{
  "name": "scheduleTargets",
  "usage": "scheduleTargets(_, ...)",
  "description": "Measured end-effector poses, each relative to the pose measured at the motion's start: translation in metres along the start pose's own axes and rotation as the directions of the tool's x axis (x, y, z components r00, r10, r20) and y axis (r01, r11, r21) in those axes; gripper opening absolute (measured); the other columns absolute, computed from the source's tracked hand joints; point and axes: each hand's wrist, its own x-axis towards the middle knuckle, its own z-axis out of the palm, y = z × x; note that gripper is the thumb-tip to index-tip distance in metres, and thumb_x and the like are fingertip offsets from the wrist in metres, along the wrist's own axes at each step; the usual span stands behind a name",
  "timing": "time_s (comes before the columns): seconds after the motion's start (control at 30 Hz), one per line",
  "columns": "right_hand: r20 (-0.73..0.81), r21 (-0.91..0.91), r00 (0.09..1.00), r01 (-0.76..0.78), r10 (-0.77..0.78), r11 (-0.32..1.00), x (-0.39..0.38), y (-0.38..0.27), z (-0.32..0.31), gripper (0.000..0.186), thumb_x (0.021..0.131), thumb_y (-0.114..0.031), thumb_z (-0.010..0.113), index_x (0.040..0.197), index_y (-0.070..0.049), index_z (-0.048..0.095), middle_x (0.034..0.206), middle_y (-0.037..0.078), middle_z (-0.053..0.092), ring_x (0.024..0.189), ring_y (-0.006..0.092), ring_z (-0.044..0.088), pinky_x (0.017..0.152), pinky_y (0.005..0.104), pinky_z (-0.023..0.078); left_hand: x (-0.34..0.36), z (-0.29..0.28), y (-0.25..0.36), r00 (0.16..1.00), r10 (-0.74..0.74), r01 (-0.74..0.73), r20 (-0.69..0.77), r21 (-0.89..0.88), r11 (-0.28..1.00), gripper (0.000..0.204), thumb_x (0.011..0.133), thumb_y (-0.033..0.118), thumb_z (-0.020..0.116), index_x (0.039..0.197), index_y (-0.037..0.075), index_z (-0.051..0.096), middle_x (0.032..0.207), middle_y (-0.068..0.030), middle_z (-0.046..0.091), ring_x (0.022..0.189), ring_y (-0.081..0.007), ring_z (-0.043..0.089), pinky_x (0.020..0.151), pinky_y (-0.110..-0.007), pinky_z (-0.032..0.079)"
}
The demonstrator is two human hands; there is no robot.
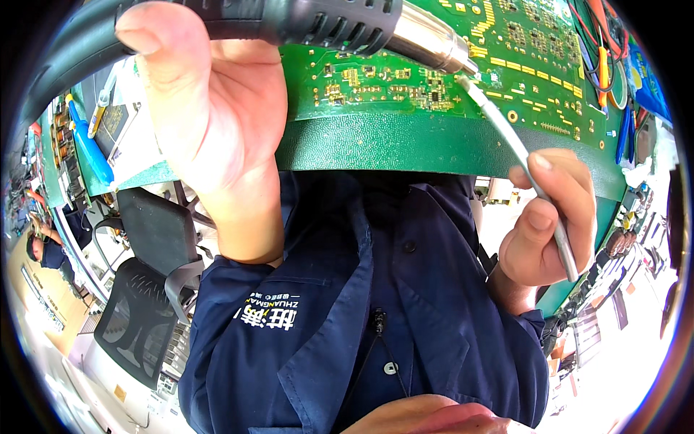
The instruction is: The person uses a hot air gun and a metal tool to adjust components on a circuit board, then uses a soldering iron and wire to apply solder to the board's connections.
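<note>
My left hand (217, 116) grips a black hot-air gun (332, 25) with slotted vents and a shiny metal nozzle. Its thumb shows below the handle, and most of its fingers are hidden behind. The nozzle points right and down over a green circuit board (376, 90) crowded with small parts and gold pads. Between its fingertips, my right hand (553, 217) pinches a slim silver metal rod-shaped tool (506, 134), whose exact kind I cannot make out. The tool slants up and left, its tip close beside the nozzle's mouth at the board.
The board lies on a green mat (347, 145) along the bench edge. To the left are a blue-handled tool (90, 152) and white sheets. An orange-handled tool (603, 76) and cables stand right. A black mesh chair (141, 318) is at left, with another person (54, 249) farther off.
</note>
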Motion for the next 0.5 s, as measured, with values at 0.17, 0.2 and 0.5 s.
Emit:
scheduleTargets(0.17, -0.024, 0.189, 0.999, 0.035, -0.031, 0.981, -0.007, 0.0, -0.014, 0.027, 0.098, -0.02, 0.056, 0.103, 0.006, 0.06, 0.074, 0.014, 0.06, 0.061, 0.0198, 0.057, 0.054, 0.0293, 0.044, 0.001, -0.003, -0.001, 1.0, 0.005, -0.005, 0.005, -0.023, 1.0, 0.059, 0.098, 0.043, 0.052, 0.136, 0.002, 0.036, 0.117, -0.0122, 0.052, 0.112, -0.0253, 0.055, 0.108, -0.047, 0.04)
scheduleTargets(0.2, -0.042, 0.141, 0.998, 0.042, -0.036, 0.989, -0.006, 0.001, -0.011, 0.027, 0.098, -0.02, 0.055, 0.103, 0.006, 0.06, 0.074, 0.014, 0.06, 0.061, 0.0197, 0.057, 0.054, 0.0292, 0.044, 0.001, -0.002, -0.001, 1.0, 0.005, -0.005, 0.002, -0.02, 1.0, 0.059, 0.097, 0.043, 0.053, 0.136, 0.002, 0.036, 0.117, -0.0123, 0.051, 0.112, -0.0254, 0.055, 0.108, -0.047, 0.04)
scheduleTargets(0.5, -0.156, -0.057, 0.988, -0.003, -0.006, 0.998, -0.003, 0.002, 0.0, 0.025, 0.094, -0.016, 0.062, 0.102, 0.007, 0.063, 0.074, 0.015, 0.063, 0.062, 0.0211, 0.06, 0.056, 0.0291, 0.048, -0.004, 0.002, -0.001, 0.997, 0.021, -0.02, -0.079, 0.011, 1.0, 0.062, 0.097, 0.045, 0.052, 0.138, 0.003, 0.033, 0.12, -0.0126, 0.048, 0.113, -0.0259, 0.053, 0.11, -0.048, 0.039)
